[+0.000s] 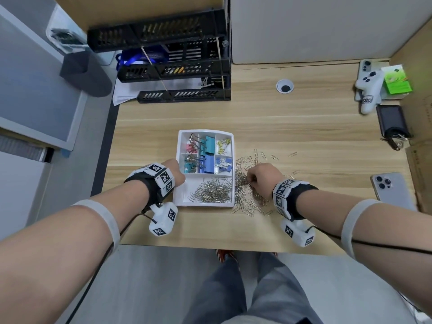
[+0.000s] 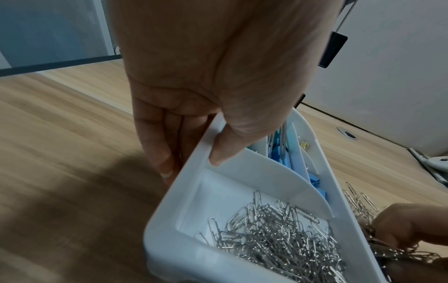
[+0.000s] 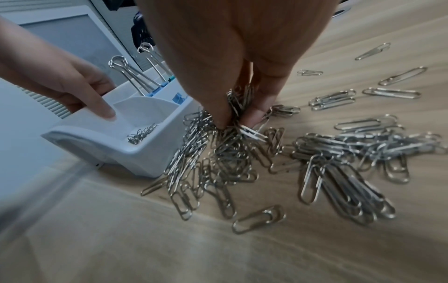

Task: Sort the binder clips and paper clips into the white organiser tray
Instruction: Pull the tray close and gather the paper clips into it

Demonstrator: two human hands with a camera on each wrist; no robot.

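The white organiser tray point(image 1: 180, 195) sits mid-desk. Coloured binder clips point(image 1: 207, 157) fill its upper compartments, and silver paper clips point(image 1: 214, 191) lie in its wide front compartment. My left hand point(image 1: 176, 175) grips the tray's left wall point(image 2: 194, 153), thumb inside, fingers point(image 2: 157, 145) outside. A loose pile of paper clips point(image 1: 247, 188) spreads on the desk right of the tray. My right hand point(image 1: 253, 180) pinches a bunch of paper clips point(image 3: 236, 103) from that pile, fingertips down among them.
A black stacked file rack point(image 1: 168, 66) stands at the back left. At the right edge lie a white controller point(image 1: 368, 90), a green box point(image 1: 397, 81), a dark wallet with keys point(image 1: 392, 122) and a phone point(image 1: 392, 190). A cable grommet point(image 1: 284, 86) is in the desk.
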